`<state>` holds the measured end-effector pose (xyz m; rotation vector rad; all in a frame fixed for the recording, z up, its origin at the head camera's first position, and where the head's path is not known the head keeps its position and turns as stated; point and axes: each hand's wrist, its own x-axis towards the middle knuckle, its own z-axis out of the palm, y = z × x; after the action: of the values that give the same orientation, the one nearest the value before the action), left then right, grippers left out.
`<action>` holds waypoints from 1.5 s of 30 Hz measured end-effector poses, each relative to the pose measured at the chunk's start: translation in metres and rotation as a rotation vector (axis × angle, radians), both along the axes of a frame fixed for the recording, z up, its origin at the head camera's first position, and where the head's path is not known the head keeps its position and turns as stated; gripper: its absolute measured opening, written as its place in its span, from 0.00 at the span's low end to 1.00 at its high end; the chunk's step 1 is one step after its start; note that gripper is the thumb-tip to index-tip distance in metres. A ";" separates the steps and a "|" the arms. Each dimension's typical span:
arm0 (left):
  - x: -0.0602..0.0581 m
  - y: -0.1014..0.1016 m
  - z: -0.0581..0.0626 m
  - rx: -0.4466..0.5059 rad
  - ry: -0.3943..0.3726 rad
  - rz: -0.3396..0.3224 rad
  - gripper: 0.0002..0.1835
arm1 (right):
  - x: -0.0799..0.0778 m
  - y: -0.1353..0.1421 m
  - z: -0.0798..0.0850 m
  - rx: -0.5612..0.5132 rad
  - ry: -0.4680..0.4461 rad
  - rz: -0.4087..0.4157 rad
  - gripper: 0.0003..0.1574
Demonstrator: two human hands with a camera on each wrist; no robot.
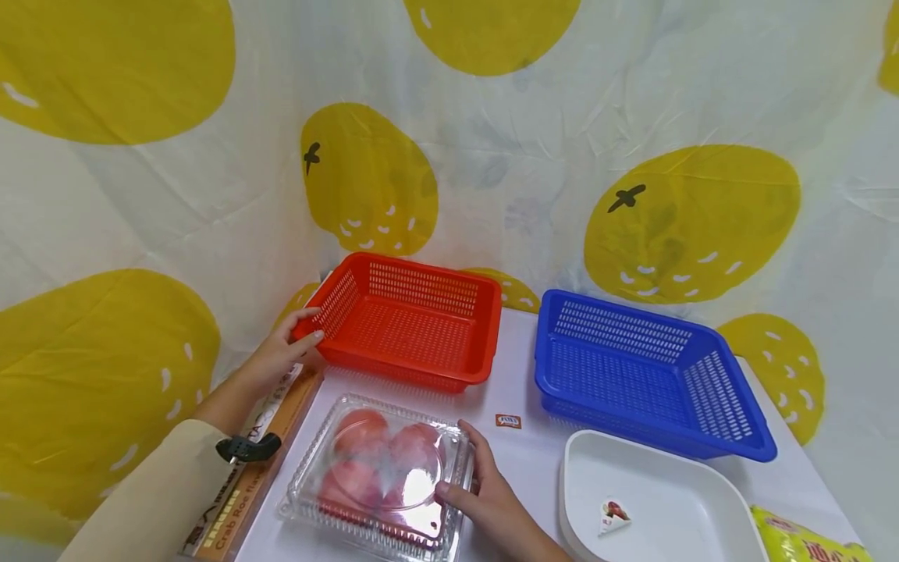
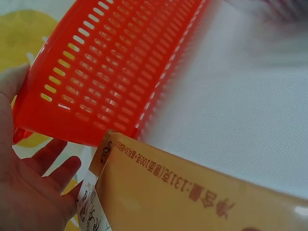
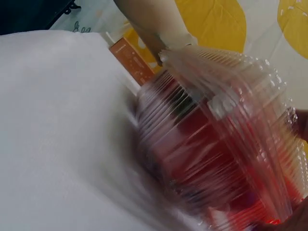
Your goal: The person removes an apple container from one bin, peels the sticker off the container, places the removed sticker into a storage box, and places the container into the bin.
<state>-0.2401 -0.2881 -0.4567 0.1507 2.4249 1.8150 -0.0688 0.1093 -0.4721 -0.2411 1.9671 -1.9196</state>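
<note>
My left hand [image 1: 277,355] holds the left end of a red perforated plastic basket [image 1: 403,367], its thumb at the rim in the left wrist view and its other fingers lower on the outside. A clear plastic clamshell box [image 1: 316,476] with several round red fruits [image 1: 361,433] lies in front of the basket. Gripping the box's right edge, my right hand [image 1: 488,496] has its thumb over the lid and fingers along the side. In the right wrist view the clamshell is blurred and tilted, with a shadow beside it; the exact fruit kind cannot be told.
A brown noodle box [image 1: 270,460] marked "Crab Roe" stands along the left edge under my left arm. Right of the red basket sit a blue basket [image 1: 611,375], a white tray [image 1: 660,484] with a small label, and a yellow packet [image 1: 801,538]. A small orange packet [image 1: 509,421] lies between.
</note>
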 end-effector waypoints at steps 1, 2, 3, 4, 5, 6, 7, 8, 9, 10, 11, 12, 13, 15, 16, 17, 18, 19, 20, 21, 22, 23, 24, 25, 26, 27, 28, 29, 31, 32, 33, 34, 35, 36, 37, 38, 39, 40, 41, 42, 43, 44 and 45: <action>0.000 0.000 0.000 -0.001 0.001 -0.001 0.39 | 0.001 -0.001 0.001 -0.015 -0.012 -0.006 0.61; -0.001 0.000 -0.001 0.003 0.003 -0.006 0.39 | 0.001 -0.003 0.002 -0.030 -0.023 -0.013 0.61; -0.001 0.000 -0.001 0.003 0.003 -0.007 0.39 | 0.002 -0.004 0.002 -0.051 -0.033 -0.019 0.61; -0.001 0.000 -0.001 0.002 0.000 -0.007 0.39 | 0.002 -0.005 0.003 -0.068 -0.045 -0.025 0.62; -0.001 0.000 -0.001 -0.009 0.000 -0.004 0.39 | 0.002 -0.006 0.004 -0.089 -0.055 -0.029 0.62; -0.001 0.000 -0.001 -0.013 0.000 -0.003 0.39 | 0.002 -0.008 0.006 -0.116 -0.060 -0.028 0.62; -0.001 0.000 0.000 -0.019 -0.001 -0.002 0.39 | 0.002 -0.009 0.007 -0.146 -0.071 -0.030 0.62; 0.000 0.000 0.000 -0.023 -0.003 -0.002 0.39 | 0.003 -0.010 0.009 -0.166 -0.081 -0.033 0.62; 0.000 0.000 0.000 -0.031 -0.002 -0.003 0.39 | 0.003 -0.011 0.010 -0.186 -0.088 -0.037 0.61; 0.000 0.000 0.001 -0.031 -0.004 -0.001 0.39 | 0.003 -0.012 0.012 -0.201 -0.098 -0.042 0.61; 0.001 -0.001 0.001 -0.029 -0.005 -0.001 0.39 | 0.003 -0.013 0.013 -0.227 -0.110 -0.046 0.60; 0.001 -0.001 0.001 -0.023 -0.006 -0.002 0.39 | 0.002 -0.014 0.014 -0.245 -0.120 -0.052 0.59; 0.002 -0.002 0.001 -0.019 -0.007 -0.002 0.39 | 0.003 -0.015 0.015 -0.258 -0.133 -0.066 0.59; 0.003 -0.003 0.001 -0.010 -0.009 0.002 0.39 | 0.002 -0.017 0.015 -0.274 -0.149 -0.097 0.57; 0.004 -0.004 0.001 -0.004 -0.014 0.006 0.39 | 0.002 -0.018 0.015 -0.281 -0.161 -0.114 0.57; 0.005 -0.004 0.001 -0.005 -0.012 0.005 0.39 | 0.002 -0.018 0.014 -0.287 -0.171 -0.129 0.57; 0.005 -0.004 0.001 -0.007 -0.013 0.009 0.40 | 0.002 -0.019 0.014 -0.288 -0.176 -0.144 0.57; 0.005 -0.004 0.002 -0.010 -0.015 0.012 0.40 | 0.002 -0.019 0.014 -0.291 -0.182 -0.156 0.57; 0.005 -0.004 0.002 -0.016 -0.016 0.014 0.40 | 0.002 -0.018 0.015 -0.289 -0.187 -0.164 0.57; 0.005 -0.004 0.002 -0.019 -0.017 0.015 0.39 | 0.002 -0.018 0.016 -0.289 -0.193 -0.171 0.56; 0.005 -0.003 0.002 -0.020 -0.018 0.014 0.39 | 0.001 -0.017 0.018 -0.289 -0.197 -0.174 0.56; 0.004 -0.003 0.002 -0.024 -0.019 0.013 0.39 | 0.001 -0.015 0.021 -0.288 -0.204 -0.175 0.55; 0.004 -0.003 0.002 -0.025 -0.021 0.010 0.39 | 0.000 -0.014 0.025 -0.285 -0.211 -0.174 0.54; 0.003 -0.002 0.002 -0.027 -0.020 0.006 0.39 | -0.001 -0.012 0.029 -0.282 -0.217 -0.175 0.53; 0.002 -0.001 0.002 -0.028 -0.022 0.005 0.39 | -0.002 -0.009 0.034 -0.282 -0.219 -0.176 0.52; 0.001 -0.001 0.002 -0.030 -0.023 0.002 0.39 | -0.004 -0.007 0.039 -0.285 -0.222 -0.177 0.51; 0.001 -0.001 0.001 -0.033 -0.022 -0.002 0.39 | -0.006 -0.004 0.045 -0.287 -0.222 -0.178 0.50; 0.000 -0.001 0.001 -0.039 -0.021 -0.004 0.40 | -0.009 -0.002 0.051 -0.284 -0.219 -0.180 0.49; -0.001 -0.001 0.001 -0.043 -0.020 -0.002 0.40 | -0.016 0.003 0.064 -0.280 -0.210 -0.190 0.48; -0.001 -0.002 0.001 -0.044 -0.021 -0.001 0.41 | -0.020 0.005 0.071 -0.274 -0.206 -0.199 0.47; 0.000 -0.002 0.001 -0.047 -0.019 -0.003 0.41 | -0.024 0.007 0.078 -0.263 -0.206 -0.208 0.46; 0.000 -0.002 0.001 -0.049 -0.020 -0.002 0.42 | -0.029 0.010 0.085 -0.252 -0.204 -0.213 0.46; 0.000 -0.003 0.001 -0.049 -0.021 -0.002 0.43 | -0.034 0.012 0.092 -0.241 -0.204 -0.218 0.45; 0.001 -0.003 0.001 -0.049 -0.025 0.001 0.43 | -0.040 0.014 0.099 -0.231 -0.205 -0.221 0.45; 0.001 -0.003 0.001 -0.052 -0.029 0.002 0.44 | -0.046 0.017 0.106 -0.220 -0.205 -0.222 0.44; 0.001 -0.004 0.001 -0.054 -0.035 0.006 0.45 | -0.052 0.019 0.112 -0.214 -0.200 -0.226 0.44; 0.001 -0.004 0.001 -0.056 -0.036 0.005 0.45 | -0.059 0.020 0.118 -0.208 -0.198 -0.227 0.43; 0.000 -0.004 0.002 -0.057 -0.045 0.011 0.46 | -0.066 0.022 0.123 -0.206 -0.194 -0.228 0.43; 0.000 -0.004 0.002 -0.058 -0.052 0.015 0.46 | -0.074 0.023 0.128 -0.206 -0.190 -0.232 0.42; 0.000 -0.003 0.002 -0.057 -0.058 0.021 0.46 | -0.082 0.023 0.132 -0.206 -0.188 -0.240 0.41; 0.000 -0.003 0.002 -0.055 -0.062 0.023 0.46 | -0.091 0.023 0.135 -0.210 -0.189 -0.246 0.40; 0.000 -0.002 0.003 -0.058 -0.067 0.031 0.46 | -0.100 0.022 0.137 -0.217 -0.189 -0.253 0.39; 0.000 -0.002 0.003 -0.055 -0.067 0.033 0.45 | -0.109 0.022 0.139 -0.222 -0.191 -0.260 0.39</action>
<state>-0.2404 -0.2900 -0.4537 0.0442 2.4424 1.7348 -0.1779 0.1309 -0.3327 0.1431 1.7311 -2.2340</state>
